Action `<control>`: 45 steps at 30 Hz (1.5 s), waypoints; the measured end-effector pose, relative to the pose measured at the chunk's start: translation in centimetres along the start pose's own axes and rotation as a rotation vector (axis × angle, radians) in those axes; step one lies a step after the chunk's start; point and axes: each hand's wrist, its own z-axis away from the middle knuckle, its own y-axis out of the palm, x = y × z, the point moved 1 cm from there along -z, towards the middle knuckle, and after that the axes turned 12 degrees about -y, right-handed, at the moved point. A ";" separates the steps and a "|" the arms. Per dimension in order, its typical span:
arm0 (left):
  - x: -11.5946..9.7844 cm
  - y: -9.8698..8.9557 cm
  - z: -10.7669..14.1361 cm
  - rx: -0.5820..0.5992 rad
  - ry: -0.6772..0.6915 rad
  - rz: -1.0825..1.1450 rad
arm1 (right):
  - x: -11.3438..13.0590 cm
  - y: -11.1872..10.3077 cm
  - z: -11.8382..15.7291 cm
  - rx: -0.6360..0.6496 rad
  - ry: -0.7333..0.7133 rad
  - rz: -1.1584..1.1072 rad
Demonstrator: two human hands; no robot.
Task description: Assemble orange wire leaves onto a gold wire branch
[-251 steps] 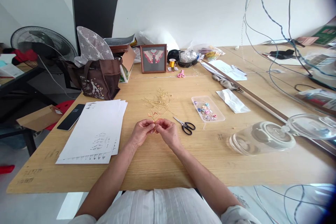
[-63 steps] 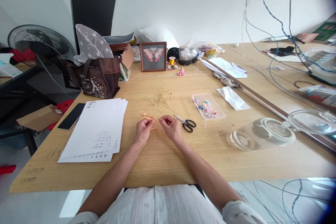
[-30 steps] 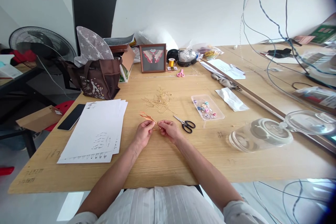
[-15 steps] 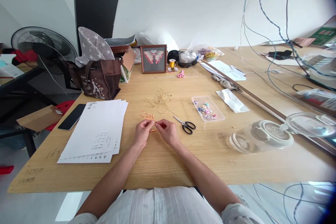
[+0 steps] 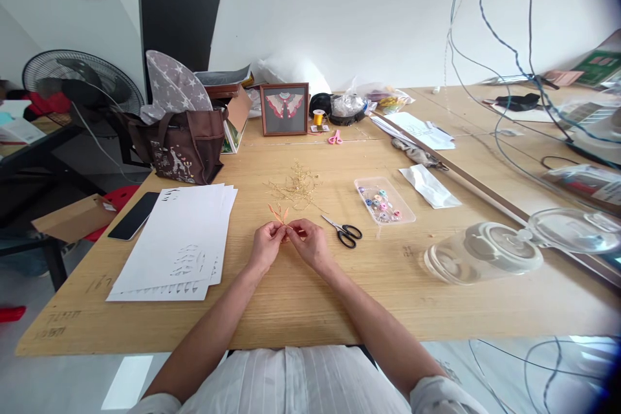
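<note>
Fingertips of my left hand (image 5: pixel 266 244) and my right hand (image 5: pixel 309 244) meet in a pinch above the wooden table (image 5: pixel 310 297). Between them is a small orange leaf-like piece (image 5: pixel 278 213), its thin tips pointing up and away from me. Both hands are closed on it; its lower part is hidden by the fingers. Just beyond lies a loose tangle of gold wire (image 5: pixel 297 187). Black-handled scissors (image 5: pixel 345 233) rest right of my right hand, blades pointing to the far left. Farther right sits a clear tray (image 5: pixel 385 200) of colourful beads or spools.
White sheets (image 5: pixel 169 239) and a black phone (image 5: pixel 133 215) lie at left. A brown bag (image 5: pixel 187 147), framed picture (image 5: pixel 284 110) and pink scissors (image 5: pixel 335 137) stand or lie farther back. On the right are a white packet (image 5: pixel 429 186) and a glass jar (image 5: pixel 480 252).
The orange piece has turned between my fingers; its tips now point more upright and look less spread. My fingertips have drawn slightly closer together.
</note>
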 end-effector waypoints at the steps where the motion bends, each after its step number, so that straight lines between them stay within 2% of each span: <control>1: -0.1 0.0 0.0 -0.002 -0.002 -0.012 | -0.1 0.0 0.0 -0.009 0.011 -0.005; 5: -0.4 -0.1 0.1 -0.020 0.022 -0.077 | -0.4 -0.1 -0.1 -0.037 0.070 -0.032; 10: 0.0 -0.2 0.0 0.012 0.077 -0.166 | -0.4 0.0 -0.2 0.002 0.121 -0.032; 16: 0.6 -0.2 -0.3 0.004 0.147 -0.294 | -0.6 0.3 0.1 -0.049 0.162 -0.026; 20: 0.9 -0.3 -0.4 0.026 0.126 -0.258 | -0.6 0.2 0.0 -0.082 0.146 0.012; 25: 0.7 -0.3 -0.4 0.021 0.031 -0.160 | -0.7 0.3 0.0 -0.097 0.146 -0.014; 28: 0.4 -0.3 -0.3 -0.020 0.006 -0.126 | -0.5 0.1 0.2 -0.154 0.064 0.049; 31: 0.2 -0.3 -0.2 -0.047 0.037 -0.124 | 0.0 -0.2 0.3 -0.234 -0.112 0.192; 35: 0.2 -0.3 0.0 -0.121 0.140 -0.285 | 0.7 -0.3 0.2 -0.259 -0.277 0.373; 40: 0.0 0.3 0.7 -0.188 0.253 -0.538 | 0.7 -0.3 0.0 -0.245 -0.264 0.454; 42: 0.1 0.6 0.8 -0.161 0.252 -0.526 | 0.6 -0.4 0.0 -0.242 -0.254 0.462; 45: 0.5 0.6 0.5 -0.090 0.190 -0.387 | 0.6 -0.3 0.1 -0.224 -0.269 0.468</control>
